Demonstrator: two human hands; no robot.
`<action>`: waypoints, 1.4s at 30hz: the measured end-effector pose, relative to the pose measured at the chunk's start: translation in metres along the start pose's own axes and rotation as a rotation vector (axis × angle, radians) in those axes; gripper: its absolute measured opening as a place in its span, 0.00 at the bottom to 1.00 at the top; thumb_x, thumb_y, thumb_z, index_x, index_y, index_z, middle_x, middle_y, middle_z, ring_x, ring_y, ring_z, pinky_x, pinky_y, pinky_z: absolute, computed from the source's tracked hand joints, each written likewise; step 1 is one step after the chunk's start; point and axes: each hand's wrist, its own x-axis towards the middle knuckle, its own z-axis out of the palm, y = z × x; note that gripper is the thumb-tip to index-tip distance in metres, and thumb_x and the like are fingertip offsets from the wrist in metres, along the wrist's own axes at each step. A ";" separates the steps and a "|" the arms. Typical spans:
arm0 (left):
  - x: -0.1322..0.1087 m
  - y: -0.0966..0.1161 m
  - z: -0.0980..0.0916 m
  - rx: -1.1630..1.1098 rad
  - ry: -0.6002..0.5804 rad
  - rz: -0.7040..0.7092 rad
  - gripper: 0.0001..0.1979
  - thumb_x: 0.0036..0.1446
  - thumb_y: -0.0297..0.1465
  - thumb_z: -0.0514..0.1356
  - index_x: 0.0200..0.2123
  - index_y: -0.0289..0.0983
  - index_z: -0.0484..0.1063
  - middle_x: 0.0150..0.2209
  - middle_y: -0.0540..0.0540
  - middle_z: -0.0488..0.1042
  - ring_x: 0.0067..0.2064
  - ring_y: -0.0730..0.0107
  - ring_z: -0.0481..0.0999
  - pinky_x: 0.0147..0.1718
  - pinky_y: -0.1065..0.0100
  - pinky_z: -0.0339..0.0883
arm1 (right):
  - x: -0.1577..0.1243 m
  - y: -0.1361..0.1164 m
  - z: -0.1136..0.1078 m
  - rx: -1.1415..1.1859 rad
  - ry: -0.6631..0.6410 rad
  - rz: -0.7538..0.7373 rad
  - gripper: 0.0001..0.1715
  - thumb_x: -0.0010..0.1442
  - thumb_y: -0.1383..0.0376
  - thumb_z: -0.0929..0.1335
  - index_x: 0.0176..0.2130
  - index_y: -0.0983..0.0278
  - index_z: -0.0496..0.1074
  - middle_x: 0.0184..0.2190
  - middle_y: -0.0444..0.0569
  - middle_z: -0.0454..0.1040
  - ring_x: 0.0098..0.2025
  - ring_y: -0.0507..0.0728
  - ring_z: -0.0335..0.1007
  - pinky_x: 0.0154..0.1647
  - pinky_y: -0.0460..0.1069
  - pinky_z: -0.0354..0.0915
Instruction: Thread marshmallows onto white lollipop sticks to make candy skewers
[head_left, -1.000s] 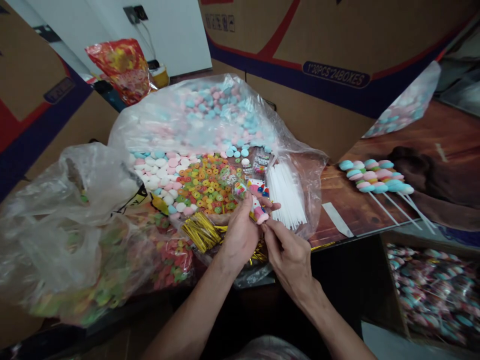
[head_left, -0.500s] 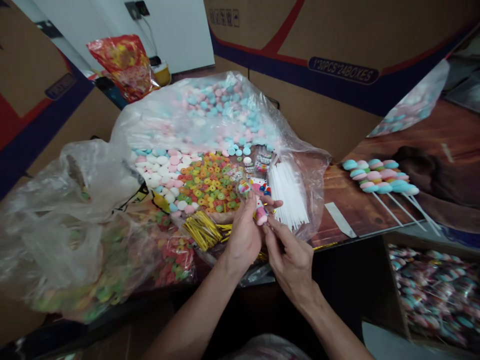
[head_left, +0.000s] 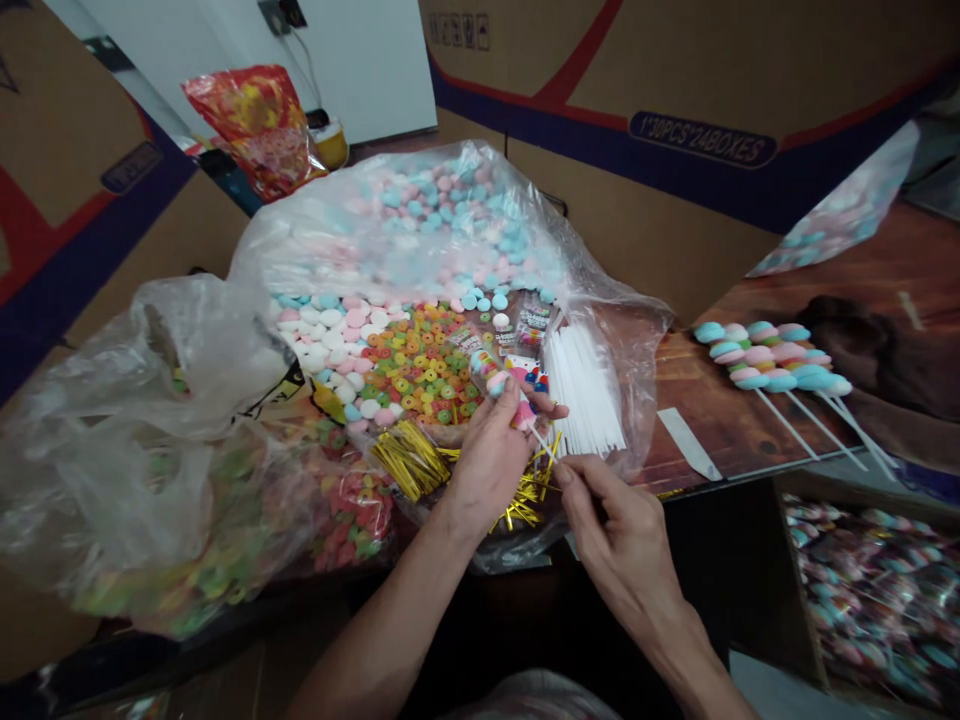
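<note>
My left hand (head_left: 491, 455) is closed around a candy skewer (head_left: 496, 383), pink, white and blue sweets in a clear printed wrapper. Its white stick (head_left: 543, 441) points down to the right, where the fingertips of my right hand (head_left: 619, 520) pinch its lower end. Whether a thin tie is also in that pinch cannot be made out. Below the skewer lie loose gold twist ties (head_left: 529, 500), partly hidden by my left hand. Just beyond it are gummy rings (head_left: 420, 365), printed wrappers (head_left: 533, 318) and a pile of white sticks (head_left: 585, 390).
Pastel candies (head_left: 322, 335) spill from a big clear bag (head_left: 300, 235). Another plastic bag (head_left: 187, 370) sits left. Finished-looking skewers (head_left: 780, 355) lie at the right, above a box of wrapped ones (head_left: 885, 580). Cardboard boxes (head_left: 600, 60) stand behind.
My right hand has moved down and right, away from my left hand, and the white stick now shows between them. More gold twist ties are uncovered below. The view has shifted slightly.
</note>
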 end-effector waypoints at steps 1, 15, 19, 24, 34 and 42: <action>0.000 0.000 0.000 0.018 -0.009 -0.010 0.13 0.56 0.40 0.65 0.33 0.35 0.70 0.29 0.49 0.74 0.39 0.64 0.80 0.40 0.66 0.69 | -0.003 -0.001 -0.002 0.109 -0.077 0.060 0.12 0.68 0.63 0.62 0.33 0.63 0.69 0.19 0.39 0.63 0.19 0.48 0.57 0.21 0.43 0.54; -0.014 -0.005 -0.012 0.440 0.161 0.169 0.17 0.55 0.44 0.65 0.40 0.38 0.71 0.35 0.47 0.76 0.31 0.69 0.78 0.24 0.74 0.67 | -0.001 -0.002 0.008 0.413 0.030 0.210 0.17 0.67 0.59 0.64 0.29 0.64 0.66 0.19 0.40 0.61 0.21 0.49 0.56 0.23 0.44 0.55; -0.011 0.000 -0.017 0.469 0.170 0.190 0.14 0.55 0.42 0.64 0.34 0.38 0.71 0.33 0.49 0.75 0.29 0.72 0.75 0.22 0.76 0.63 | -0.004 -0.001 0.009 0.407 0.019 0.209 0.16 0.68 0.58 0.64 0.31 0.64 0.67 0.19 0.40 0.62 0.22 0.49 0.57 0.23 0.44 0.56; -0.012 0.000 -0.019 0.553 0.092 0.249 0.13 0.59 0.40 0.62 0.28 0.38 0.69 0.24 0.52 0.69 0.27 0.74 0.67 0.26 0.74 0.59 | 0.000 -0.002 0.012 0.399 0.027 0.189 0.16 0.67 0.59 0.64 0.29 0.63 0.67 0.19 0.40 0.61 0.22 0.49 0.56 0.23 0.44 0.55; -0.025 0.007 -0.025 0.548 -0.050 0.137 0.13 0.59 0.41 0.62 0.30 0.37 0.69 0.29 0.50 0.69 0.32 0.72 0.69 0.33 0.72 0.63 | 0.012 -0.005 0.013 0.436 0.039 0.150 0.16 0.68 0.61 0.63 0.29 0.63 0.65 0.19 0.39 0.60 0.22 0.49 0.55 0.23 0.44 0.56; -0.017 -0.001 -0.004 0.301 0.069 0.093 0.15 0.56 0.41 0.64 0.33 0.33 0.76 0.32 0.41 0.79 0.37 0.62 0.79 0.40 0.66 0.69 | 0.005 -0.001 0.026 0.365 -0.020 0.169 0.16 0.67 0.59 0.63 0.30 0.64 0.68 0.19 0.39 0.60 0.21 0.49 0.55 0.22 0.44 0.54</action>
